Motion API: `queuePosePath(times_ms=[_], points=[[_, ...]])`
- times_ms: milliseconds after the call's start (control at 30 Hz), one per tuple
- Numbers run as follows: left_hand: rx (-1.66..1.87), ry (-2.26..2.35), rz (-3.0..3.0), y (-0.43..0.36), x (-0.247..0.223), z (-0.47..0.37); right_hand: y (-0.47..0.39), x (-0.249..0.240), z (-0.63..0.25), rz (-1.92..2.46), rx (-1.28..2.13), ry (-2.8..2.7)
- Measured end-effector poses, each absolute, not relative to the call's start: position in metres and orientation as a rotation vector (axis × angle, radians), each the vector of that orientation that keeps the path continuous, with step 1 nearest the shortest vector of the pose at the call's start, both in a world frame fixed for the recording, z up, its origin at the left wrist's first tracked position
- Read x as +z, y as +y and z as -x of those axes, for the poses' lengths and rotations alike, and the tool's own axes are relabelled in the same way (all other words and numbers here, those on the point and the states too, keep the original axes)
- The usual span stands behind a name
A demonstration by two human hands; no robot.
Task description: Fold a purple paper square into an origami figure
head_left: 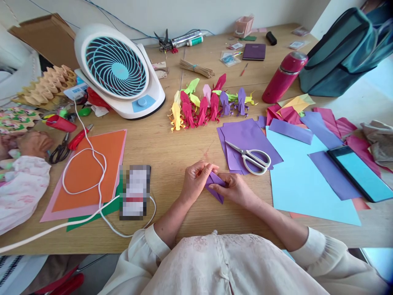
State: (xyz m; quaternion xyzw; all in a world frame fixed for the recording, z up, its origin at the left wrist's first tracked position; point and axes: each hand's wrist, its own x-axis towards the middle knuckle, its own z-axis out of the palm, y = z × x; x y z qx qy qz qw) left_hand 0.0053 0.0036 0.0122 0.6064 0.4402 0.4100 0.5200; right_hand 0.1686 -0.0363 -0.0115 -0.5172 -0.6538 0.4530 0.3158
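Observation:
Between my two hands is a small folded piece of purple paper (218,192), with creased, pointed edges, held just above the table near its front edge. My left hand (198,180) pinches its upper left side between thumb and fingers. On the other side, my right hand (236,189) grips the paper with the thumb on top; the fingers beneath are partly hidden. Scissors with white handles (253,159) rest on purple sheets (242,131) just beyond my right hand. Farther back stand several folded paper figures (202,108) in yellow, red, green, pink and purple.
A white fan (118,73) stands at the back left, a red flask (284,78) at the back right. Blue paper (301,176) and a phone (359,172) lie right. Left are orange paper (92,172), a white cable (102,159), another phone (135,192) and another person's hand (33,143).

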Motion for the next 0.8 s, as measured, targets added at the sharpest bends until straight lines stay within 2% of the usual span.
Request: queuePosePath(times_ms=[400, 800], points=[[0.896, 1.115, -1.503, 0.006, -0.001, -0.007, -0.037, -0.012, -0.168, 1.392, 1.13, -1.698], [0.825, 0.955, -1.452, 0.01, -0.008, -0.008, -0.035, -0.01, -0.171, 1.382, 1.32, -1.439]])
